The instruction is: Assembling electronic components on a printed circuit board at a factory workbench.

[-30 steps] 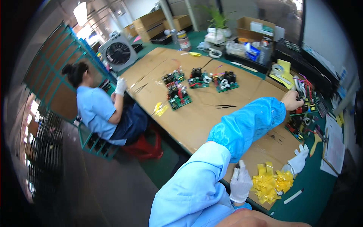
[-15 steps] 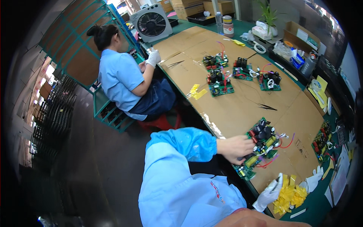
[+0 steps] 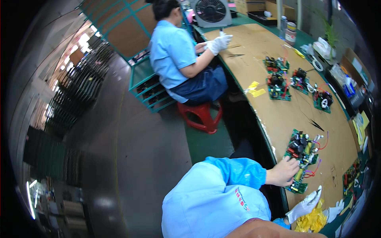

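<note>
My left hand (image 3: 283, 172), bare below a blue sleeve cover, rests at the left edge of a pair of green circuit boards (image 3: 301, 143) near the table's front. Its fingers curl over the edge of the nearer board, close to where the two meet. Black, red and yellow parts and red and white wires crowd both boards. Lower right, my right hand (image 3: 303, 207) wears a white glove; its fingers are stretched out and nothing shows in them. It is beside a heap of yellow strips (image 3: 312, 221), with a loose white glove (image 3: 334, 211) just beyond.
Several more circuit boards (image 3: 278, 88) stand farther up the cardboard-covered table (image 3: 274, 123), and another (image 3: 351, 176) lies at right. Black tweezers (image 3: 316, 125) lie between. A co-worker (image 3: 178, 59) sits on a red stool (image 3: 202, 119) at left. A fan (image 3: 210, 12) stands behind.
The view has swung left, so the table appears farther right. My left hand has shifted slightly along the boards toward the nearer one. The right hand stays beside the yellow strips.
</note>
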A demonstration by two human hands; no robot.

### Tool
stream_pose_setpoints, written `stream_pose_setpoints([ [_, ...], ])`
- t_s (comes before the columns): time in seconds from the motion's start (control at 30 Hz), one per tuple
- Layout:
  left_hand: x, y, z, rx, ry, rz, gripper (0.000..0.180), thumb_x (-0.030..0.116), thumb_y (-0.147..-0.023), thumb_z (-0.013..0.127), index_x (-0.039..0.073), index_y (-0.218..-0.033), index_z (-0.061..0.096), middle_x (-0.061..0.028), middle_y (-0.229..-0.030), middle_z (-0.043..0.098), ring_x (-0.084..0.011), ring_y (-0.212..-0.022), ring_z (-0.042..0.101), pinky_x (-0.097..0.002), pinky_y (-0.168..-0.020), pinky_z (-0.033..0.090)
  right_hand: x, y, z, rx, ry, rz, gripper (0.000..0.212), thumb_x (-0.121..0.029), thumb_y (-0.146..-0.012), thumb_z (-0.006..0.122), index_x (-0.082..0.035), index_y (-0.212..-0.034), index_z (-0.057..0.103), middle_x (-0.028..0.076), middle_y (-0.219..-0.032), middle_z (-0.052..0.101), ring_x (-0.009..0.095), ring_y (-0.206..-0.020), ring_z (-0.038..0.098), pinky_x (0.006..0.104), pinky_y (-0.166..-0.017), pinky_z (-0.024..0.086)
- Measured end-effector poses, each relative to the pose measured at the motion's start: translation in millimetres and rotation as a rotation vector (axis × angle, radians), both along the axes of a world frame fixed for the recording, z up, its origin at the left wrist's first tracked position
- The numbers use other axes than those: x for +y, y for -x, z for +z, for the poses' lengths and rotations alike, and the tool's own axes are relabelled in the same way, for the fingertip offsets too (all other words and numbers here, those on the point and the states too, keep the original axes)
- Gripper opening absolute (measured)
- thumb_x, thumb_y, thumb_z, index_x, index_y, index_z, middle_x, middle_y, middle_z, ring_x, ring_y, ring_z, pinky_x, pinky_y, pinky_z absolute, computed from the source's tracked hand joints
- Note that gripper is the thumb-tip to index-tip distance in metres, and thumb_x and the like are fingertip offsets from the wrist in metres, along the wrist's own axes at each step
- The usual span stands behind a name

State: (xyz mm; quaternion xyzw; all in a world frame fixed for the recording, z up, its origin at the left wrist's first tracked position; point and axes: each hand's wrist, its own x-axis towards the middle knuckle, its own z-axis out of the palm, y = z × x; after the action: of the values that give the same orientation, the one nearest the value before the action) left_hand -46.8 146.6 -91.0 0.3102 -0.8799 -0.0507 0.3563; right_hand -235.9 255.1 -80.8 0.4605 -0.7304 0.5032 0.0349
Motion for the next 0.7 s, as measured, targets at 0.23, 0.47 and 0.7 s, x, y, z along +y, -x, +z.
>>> stream_pose_setpoints([
  [0.23,-0.9,14.7,-9.8,0.025,0.003,0.047,0.041,0.026,-0.066,0.073,0.001,-0.097,0.061,-0.014,-0.104,0.057,-0.0282,-0.097,0.053,-0.042,-0.082,0.04,30.2,31.9,-43.5,-0.004,-0.01,-0.059,0.039,-0.022,-0.113,0.045,0.004,-0.139,0.058,0.018,-0.136,0.066,0.03,-0.117,0.065,0.0371,-0.098,0.052],
  [0.47,1.4,17.0,-10.1,0.034,0.03,0.045,0.041,0.027,-0.068,0.074,0.002,-0.097,0.06,-0.0139,-0.102,0.056,-0.0292,-0.096,0.054,-0.0429,-0.082,0.041,44.8,43.8,-49.5,-0.02,0.06,-0.074,0.04,-0.023,-0.113,0.044,0.004,-0.142,0.054,0.017,-0.14,0.064,0.029,-0.122,0.063,0.0372,-0.101,0.051],
  [0.7,5.6,1.7,-0.4,0.144,-0.137,-0.022,0.049,0.033,-0.078,0.076,0.002,-0.113,0.06,-0.0133,-0.102,0.056,-0.0303,-0.097,0.054,-0.0434,-0.083,0.04,8.0,-4.2,12.0,-0.146,-0.092,-0.084,0.038,-0.021,-0.112,0.047,0.004,-0.138,0.061,0.017,-0.139,0.065,0.028,-0.12,0.063,0.037,-0.103,0.049],
])
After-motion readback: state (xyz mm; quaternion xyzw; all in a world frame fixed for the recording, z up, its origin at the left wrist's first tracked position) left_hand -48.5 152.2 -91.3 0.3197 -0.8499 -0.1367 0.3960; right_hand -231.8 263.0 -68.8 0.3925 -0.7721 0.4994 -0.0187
